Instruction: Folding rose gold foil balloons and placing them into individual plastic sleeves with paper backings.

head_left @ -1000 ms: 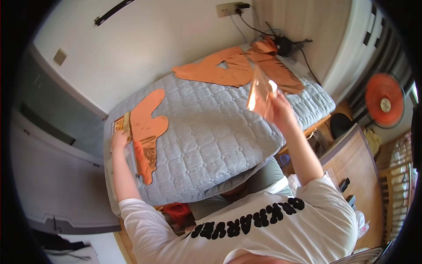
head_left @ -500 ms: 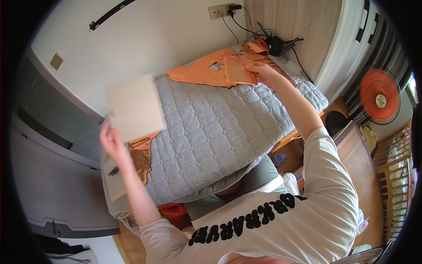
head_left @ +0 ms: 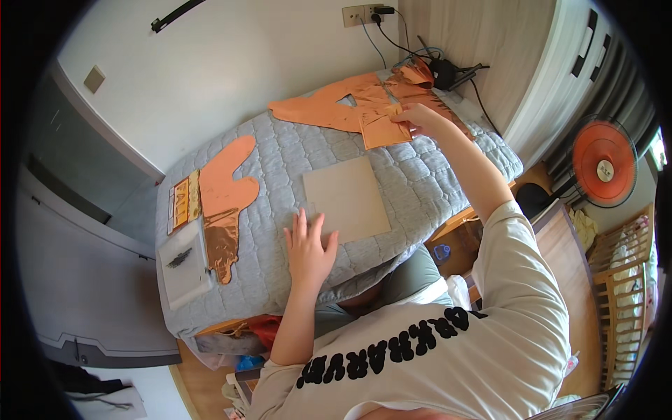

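A flat off-white square board [head_left: 348,198] lies on the grey quilted bed cover [head_left: 280,259]. My left hand [head_left: 311,250] is at its near left corner, fingers spread and reaching onto the edge. Farther right, my right hand [head_left: 420,118] pinches the upper right edge of a copper-coloured square sheet [head_left: 385,131], whose corners look slightly creased. Behind that square spreads a larger copper-coloured foil piece [head_left: 315,107] with a small gap in it. Another curvy foil cutout [head_left: 227,178] lies to the left, partly shiny at its near end.
Left of the cutout are an orange and yellow printed packet [head_left: 184,203] and a pale flat case [head_left: 185,264] with small dark pieces on it. Black cables and a dark device [head_left: 442,72] crowd the far right bed corner. An orange fan [head_left: 605,161] stands at the right.
My left hand has brought the off-white board from the left side to the middle of the bed and released its grip. My right hand still holds the copper-coloured square, now slightly lower.
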The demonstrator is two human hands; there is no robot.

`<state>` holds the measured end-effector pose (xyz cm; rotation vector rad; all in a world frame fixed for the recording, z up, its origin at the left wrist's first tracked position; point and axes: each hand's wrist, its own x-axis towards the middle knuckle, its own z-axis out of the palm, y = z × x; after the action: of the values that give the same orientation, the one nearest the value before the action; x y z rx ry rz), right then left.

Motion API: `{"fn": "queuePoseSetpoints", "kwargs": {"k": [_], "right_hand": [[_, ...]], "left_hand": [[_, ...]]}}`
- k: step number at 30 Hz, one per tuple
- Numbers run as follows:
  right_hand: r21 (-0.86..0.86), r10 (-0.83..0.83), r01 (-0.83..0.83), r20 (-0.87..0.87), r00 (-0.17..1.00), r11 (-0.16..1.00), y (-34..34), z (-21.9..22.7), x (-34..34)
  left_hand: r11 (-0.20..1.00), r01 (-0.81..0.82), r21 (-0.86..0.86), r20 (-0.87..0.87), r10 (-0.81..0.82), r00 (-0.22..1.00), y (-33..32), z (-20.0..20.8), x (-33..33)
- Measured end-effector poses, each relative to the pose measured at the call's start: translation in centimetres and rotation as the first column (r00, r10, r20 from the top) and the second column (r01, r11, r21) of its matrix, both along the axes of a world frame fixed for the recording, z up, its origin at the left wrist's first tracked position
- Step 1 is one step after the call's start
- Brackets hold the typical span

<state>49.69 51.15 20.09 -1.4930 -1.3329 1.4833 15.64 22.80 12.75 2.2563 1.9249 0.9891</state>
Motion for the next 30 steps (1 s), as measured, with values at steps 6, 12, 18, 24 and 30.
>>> {"fn": "queuePoseSetpoints", "kwargs": {"k": [6,12,18,24,30], "right_hand": [[-0.111,0.228,-0.256,-0.222,0.948,0.96,-1.6,-2.0,-1.6],[-0.176,0.362,-0.505,-0.507,0.782,0.845,-7.1,-1.2,-6.6],[-0.165,0.441,-0.6,-0.533,0.722,0.783,-11.4,0.5,-10.1],[0.022,0.386,-0.408,-0.369,0.845,0.913,-12.9,2.6,-9.5],[0.152,0.3,-0.327,0.174,0.938,0.933,-14.8,-1.5,-10.2]], "left_hand": [[0.999,0.053,-0.01,-0.047,-0.054,0.997,-0.2,0.2,-0.1],[0.996,0.087,-0.009,-0.015,-0.087,0.996,-0.5,0.7,0.0],[0.991,0.117,0.064,-0.017,-0.116,0.993,-0.4,0.1,-0.3],[0.998,0.057,0.001,-0.098,-0.056,0.994,-0.8,0.5,-0.2],[0.998,0.032,-0.046,-0.087,-0.036,0.996,-1.0,0.8,-0.1]]}}
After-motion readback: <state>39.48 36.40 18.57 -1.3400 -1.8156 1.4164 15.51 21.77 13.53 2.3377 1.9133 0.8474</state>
